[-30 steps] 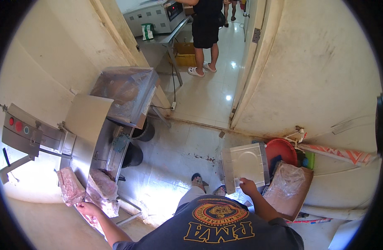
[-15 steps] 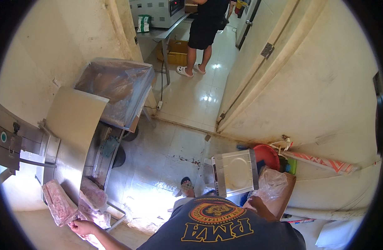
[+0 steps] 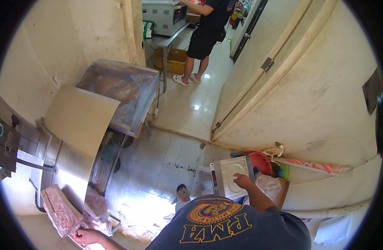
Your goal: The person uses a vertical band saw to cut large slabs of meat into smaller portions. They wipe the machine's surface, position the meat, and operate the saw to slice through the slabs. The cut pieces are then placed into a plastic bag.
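Observation:
A long slab of pink and white meat [image 3: 61, 210] lies at the near end of a steel machine table [image 3: 75, 112] on the left. Its near end is gripped by my left hand [image 3: 87, 236], the fingers curled at the slab's edge. More pieces of meat [image 3: 95, 204] lie just to the right of the slab, below the table's edge. My right hand [image 3: 242, 181] is over the right side of a flat scale [image 3: 231, 168] with a pale platform and a dark button strip. Its fingers are loosely curled, and nothing shows in them.
A plastic-lined box [image 3: 116, 91] stands beyond the steel table. Right of the scale are a red basin [image 3: 260, 163], a clear plastic bag [image 3: 268, 185] and a tap [image 3: 279, 148]. Through the doorway, a person in dark clothes [image 3: 202, 37] stands by a grey appliance [image 3: 162, 18].
My right hand has risen from beside the plastic bag to over the scale. My left hand stays at the slab's near end. The view has shifted slightly.

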Demonstrator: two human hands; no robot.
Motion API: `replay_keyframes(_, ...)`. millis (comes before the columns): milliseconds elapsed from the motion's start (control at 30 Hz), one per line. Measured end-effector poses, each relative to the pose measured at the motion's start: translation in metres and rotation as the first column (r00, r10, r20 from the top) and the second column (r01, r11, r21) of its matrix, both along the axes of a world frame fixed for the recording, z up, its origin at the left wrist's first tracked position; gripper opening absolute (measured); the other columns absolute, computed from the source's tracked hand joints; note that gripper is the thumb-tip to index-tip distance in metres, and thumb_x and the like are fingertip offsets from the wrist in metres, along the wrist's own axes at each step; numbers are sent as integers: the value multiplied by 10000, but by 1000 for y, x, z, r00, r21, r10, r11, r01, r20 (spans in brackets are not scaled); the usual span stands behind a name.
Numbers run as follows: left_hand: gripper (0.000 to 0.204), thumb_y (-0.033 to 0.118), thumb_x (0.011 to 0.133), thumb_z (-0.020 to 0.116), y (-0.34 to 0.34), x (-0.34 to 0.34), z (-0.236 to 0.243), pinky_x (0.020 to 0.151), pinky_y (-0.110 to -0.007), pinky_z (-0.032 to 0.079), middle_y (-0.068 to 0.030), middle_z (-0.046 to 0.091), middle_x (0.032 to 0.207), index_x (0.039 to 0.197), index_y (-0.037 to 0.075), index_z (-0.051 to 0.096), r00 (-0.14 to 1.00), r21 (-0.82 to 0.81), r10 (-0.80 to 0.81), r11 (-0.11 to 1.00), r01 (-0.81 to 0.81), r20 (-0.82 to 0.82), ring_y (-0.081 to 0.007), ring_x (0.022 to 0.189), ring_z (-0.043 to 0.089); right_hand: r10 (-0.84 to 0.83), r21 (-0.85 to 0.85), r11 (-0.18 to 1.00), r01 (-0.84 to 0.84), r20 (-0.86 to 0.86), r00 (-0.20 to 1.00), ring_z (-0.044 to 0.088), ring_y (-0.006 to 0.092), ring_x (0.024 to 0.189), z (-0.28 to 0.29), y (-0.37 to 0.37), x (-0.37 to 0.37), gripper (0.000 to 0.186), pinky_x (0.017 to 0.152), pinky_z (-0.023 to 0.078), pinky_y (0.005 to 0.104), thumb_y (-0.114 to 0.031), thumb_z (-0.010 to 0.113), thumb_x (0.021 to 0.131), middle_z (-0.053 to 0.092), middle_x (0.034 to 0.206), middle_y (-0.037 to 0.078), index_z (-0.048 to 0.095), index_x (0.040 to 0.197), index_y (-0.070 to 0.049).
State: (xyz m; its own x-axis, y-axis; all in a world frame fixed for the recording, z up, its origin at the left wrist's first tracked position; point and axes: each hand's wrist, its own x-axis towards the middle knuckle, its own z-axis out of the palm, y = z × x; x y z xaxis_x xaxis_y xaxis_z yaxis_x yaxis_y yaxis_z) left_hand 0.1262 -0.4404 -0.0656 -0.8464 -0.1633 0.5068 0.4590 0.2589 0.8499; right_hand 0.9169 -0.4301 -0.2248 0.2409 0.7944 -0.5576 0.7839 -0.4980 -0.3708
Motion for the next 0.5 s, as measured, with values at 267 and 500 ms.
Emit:
replay_keyframes(267, 138, 77, 915, 565, 2, 12, 1, 732, -340, 524, -122, 603, 990, 941, -37, 637, 998, -32, -7, 999, 10, 70, -211, 797, 585, 269, -39, 962, -272, 338, 902, 728, 350, 996, -39, -26, 70, 536, 903, 562, 462, -408, 728, 881, 759, 1056, 172, 639, 1344, -152)
replay_keyframes(500, 156, 76, 914, 551, 13, 10, 23, 726, -347, 553, -124, 635, 954, 989, -41, 622, 1000, -50, -27, 998, 26, -14, -214, 773, 625, -134, -74, 988, 139, 65, 989, 665, 403, 1161, -4, -30, 29, 547, 1016, 512, 464, -368, 701, 883, 684, 1265, 245, 630, 1356, -101)
